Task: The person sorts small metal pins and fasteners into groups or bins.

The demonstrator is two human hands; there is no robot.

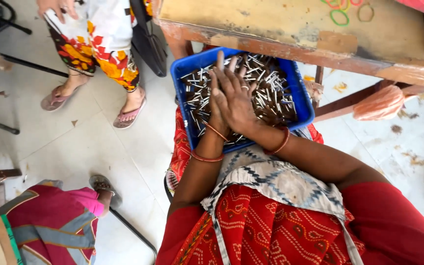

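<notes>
Tiled floor, blue tray (304,105) on lap full of small sticks (271,93), left hand (217,105) and right hand (236,100) pressed together, fingers straight, grasping nothing

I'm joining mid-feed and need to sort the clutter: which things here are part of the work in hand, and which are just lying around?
In use:
- blue tray on the lap
- small sticks filling it
- left hand and right hand, pressed together over the sticks

Lying about:
- rubber bands on the wooden table
- orange bag
- black bag

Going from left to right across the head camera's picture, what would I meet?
Pink and red garment → standing person's sandalled feet → blue tray of small sticks → orange plastic bag.
</notes>
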